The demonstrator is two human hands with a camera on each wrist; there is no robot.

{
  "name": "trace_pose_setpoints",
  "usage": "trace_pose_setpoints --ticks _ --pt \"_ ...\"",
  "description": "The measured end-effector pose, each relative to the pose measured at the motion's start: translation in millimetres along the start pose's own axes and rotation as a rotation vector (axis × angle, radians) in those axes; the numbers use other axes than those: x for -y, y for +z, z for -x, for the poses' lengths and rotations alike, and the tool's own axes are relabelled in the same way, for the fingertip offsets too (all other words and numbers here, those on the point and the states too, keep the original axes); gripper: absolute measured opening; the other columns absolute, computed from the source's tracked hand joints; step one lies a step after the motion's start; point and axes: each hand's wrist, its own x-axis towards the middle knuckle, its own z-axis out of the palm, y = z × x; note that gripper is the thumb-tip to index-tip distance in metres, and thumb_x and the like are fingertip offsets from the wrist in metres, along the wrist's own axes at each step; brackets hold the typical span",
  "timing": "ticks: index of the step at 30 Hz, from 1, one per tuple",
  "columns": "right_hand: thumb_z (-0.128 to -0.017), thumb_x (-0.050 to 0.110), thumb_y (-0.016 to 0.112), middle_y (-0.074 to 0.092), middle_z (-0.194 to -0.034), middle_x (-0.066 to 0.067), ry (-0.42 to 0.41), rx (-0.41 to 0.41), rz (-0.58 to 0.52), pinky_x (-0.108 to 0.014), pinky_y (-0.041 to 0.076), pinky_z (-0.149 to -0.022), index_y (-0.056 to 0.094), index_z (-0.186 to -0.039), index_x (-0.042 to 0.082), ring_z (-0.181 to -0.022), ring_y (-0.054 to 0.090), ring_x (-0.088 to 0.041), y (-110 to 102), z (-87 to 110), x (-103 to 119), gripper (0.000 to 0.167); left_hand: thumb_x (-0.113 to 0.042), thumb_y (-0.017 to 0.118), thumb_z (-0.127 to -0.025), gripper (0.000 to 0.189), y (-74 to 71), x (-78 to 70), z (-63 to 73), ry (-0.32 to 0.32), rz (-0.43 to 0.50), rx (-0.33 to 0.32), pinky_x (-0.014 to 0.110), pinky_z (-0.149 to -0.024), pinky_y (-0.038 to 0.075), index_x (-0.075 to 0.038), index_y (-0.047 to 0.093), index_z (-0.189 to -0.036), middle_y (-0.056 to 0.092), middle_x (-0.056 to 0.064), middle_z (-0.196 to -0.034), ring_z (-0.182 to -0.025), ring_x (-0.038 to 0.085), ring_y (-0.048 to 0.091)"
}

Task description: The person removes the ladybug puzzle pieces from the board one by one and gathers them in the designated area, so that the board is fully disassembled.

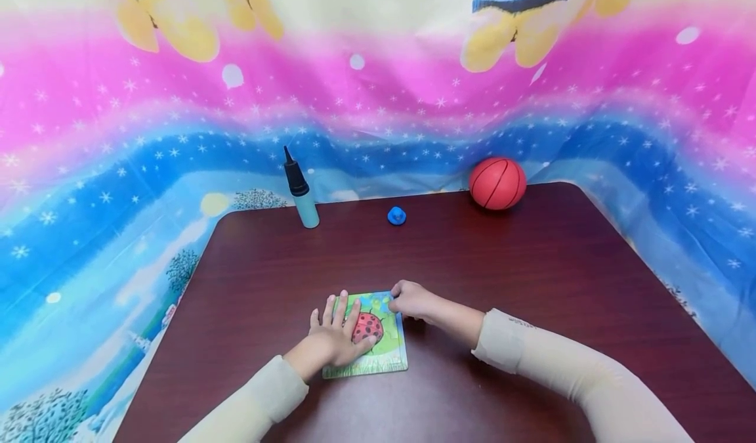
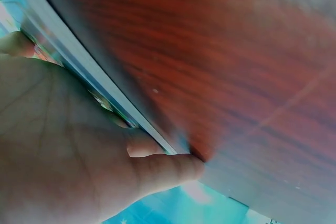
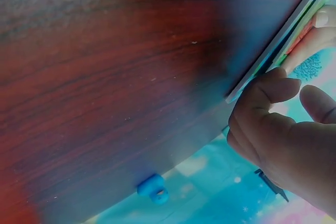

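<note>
A square ladybug puzzle board (image 1: pixel 386 358) lies on the table in front of the person. The left hand (image 1: pixel 336 339) rests palm down on it with fingers spread, covering its left part and some of the red ladybug. At the board's far right corner is the right hand (image 1: pixel 410 300), its fingers curled at the edge. From the right wrist view, the curled fingers (image 3: pixel 257 103) overlap that corner, and a gap shows between thumb and index finger. The left wrist view shows the left palm (image 2: pixel 58 145) above the board's pale edge (image 2: pixel 94 66).
Along the back of the dark wooden table (image 1: pixel 508 266) stand a teal hand pump (image 1: pixel 306 208) with a black nozzle, a small blue rubber duck (image 1: pixel 397 216) and a red toy basketball (image 1: pixel 498 184). A colourful printed cloth (image 1: pixel 378 95) hangs behind and around the table.
</note>
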Motion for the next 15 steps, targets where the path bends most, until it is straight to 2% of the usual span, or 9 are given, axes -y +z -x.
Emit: trace_pose_setpoints --ticks 5,12,15 --pt "-0.083 0.009 0.061 0.056 -0.088 -0.008 -0.048 0.000 0.042 -0.029 0.038 -0.051 0.053 -0.114 -0.004 -0.058 0.048 -0.019 0 -3.3 1 0.035 -0.081 0.015 -0.083 0.090 0.1 2.3 -1.3 -0.003 0.005 0.004 0.059 -0.111 0.001 -0.026 -0.005 -0.152 -0.021 0.004 -0.156 -0.142 0.031 -0.018" --pt "-0.083 0.008 0.058 0.055 -0.068 -0.009 -0.014 0.014 0.022 -0.027 0.036 -0.048 0.059 -0.108 0.000 -0.054 0.044 -0.016 -5 -6.6 -1 0.026 -0.085 0.012 -0.078 0.094 6.0 4.5 -9.0 -0.007 0.015 0.015 0.059 -0.110 -0.001 -0.029 -0.007 -0.151 -0.023 0.004 -0.155 -0.141 0.030 -0.020" --pt "-0.083 0.009 0.058 0.057 -0.070 -0.009 -0.015 0.029 0.035 -0.026 0.036 -0.048 0.059 -0.112 -0.001 -0.054 0.045 -0.016 -6 -5.9 0 0.030 -0.085 0.013 -0.079 0.093 6.8 3.8 -9.3 -0.005 0.015 0.006 0.059 -0.110 0.001 -0.029 -0.004 -0.152 -0.021 0.004 -0.155 -0.142 0.031 -0.018"
